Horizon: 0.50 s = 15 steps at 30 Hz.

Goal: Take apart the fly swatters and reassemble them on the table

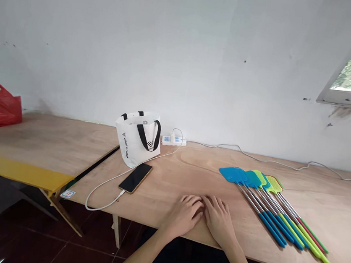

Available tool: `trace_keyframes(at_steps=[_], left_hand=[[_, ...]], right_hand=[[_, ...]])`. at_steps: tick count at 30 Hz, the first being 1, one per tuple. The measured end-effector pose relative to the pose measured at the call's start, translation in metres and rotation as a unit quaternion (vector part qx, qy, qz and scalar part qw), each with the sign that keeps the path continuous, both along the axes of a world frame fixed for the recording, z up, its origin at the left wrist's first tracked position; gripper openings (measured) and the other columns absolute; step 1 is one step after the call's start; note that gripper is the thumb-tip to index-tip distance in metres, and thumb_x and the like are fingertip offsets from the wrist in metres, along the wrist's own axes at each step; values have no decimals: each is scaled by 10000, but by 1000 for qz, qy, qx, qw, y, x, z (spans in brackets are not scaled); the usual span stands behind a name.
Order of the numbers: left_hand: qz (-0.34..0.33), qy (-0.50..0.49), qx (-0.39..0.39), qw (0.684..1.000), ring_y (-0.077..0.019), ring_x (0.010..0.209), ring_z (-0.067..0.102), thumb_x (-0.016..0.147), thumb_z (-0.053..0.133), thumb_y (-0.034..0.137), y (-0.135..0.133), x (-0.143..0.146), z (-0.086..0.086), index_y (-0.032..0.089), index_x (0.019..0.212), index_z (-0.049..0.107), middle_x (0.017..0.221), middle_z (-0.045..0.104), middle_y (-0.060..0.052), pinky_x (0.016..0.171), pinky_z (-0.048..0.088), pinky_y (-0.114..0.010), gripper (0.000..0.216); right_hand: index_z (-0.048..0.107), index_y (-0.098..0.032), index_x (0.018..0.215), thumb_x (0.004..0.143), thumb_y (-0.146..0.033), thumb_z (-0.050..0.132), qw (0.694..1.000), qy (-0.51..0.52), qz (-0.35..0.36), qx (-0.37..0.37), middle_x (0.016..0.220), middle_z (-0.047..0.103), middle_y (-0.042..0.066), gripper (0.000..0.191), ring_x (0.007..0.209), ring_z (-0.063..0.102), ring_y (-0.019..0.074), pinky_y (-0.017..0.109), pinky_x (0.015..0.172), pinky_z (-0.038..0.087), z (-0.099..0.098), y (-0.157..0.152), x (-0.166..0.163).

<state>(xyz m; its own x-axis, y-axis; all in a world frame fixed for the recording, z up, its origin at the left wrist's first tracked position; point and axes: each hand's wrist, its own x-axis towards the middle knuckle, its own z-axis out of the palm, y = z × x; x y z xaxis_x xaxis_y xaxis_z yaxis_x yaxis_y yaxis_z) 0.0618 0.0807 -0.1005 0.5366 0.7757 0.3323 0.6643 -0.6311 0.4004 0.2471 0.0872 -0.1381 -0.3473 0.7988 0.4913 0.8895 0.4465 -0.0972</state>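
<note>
My left hand and my right hand rest side by side on the wooden table, palms down near its front edge. Their fingertips meet or nearly meet, the fingers loosely bent, with no object visible in either hand. To the right of my right hand lies a fanned row of several fly swatters, with blue, yellow-green, red and green parts and metal shafts. Their heads point toward the wall. Left of my left hand lies a dark-screened phone with a white charging cable plugged into its near end.
A white tote bag with black handles stands behind the phone. Beside it, a white power strip sits against the wall, its cord running right. Past a gap, a second table holds a red plastic bag.
</note>
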Motion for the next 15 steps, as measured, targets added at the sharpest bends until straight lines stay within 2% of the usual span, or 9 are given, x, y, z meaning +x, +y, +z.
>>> trace_keyframes(at_steps=[15], left_hand=[[1,10,17,1000,-199,1241,565,984,544,259,0,0,-1,287,1212,600,1328,632,-9,1066,446,-376,236]], right_hand=[[592,-247,1240,927,-100,455,1000,-3,-1,2,1206,662,73,372,1069,591,242,399,945,391,1,0,0]])
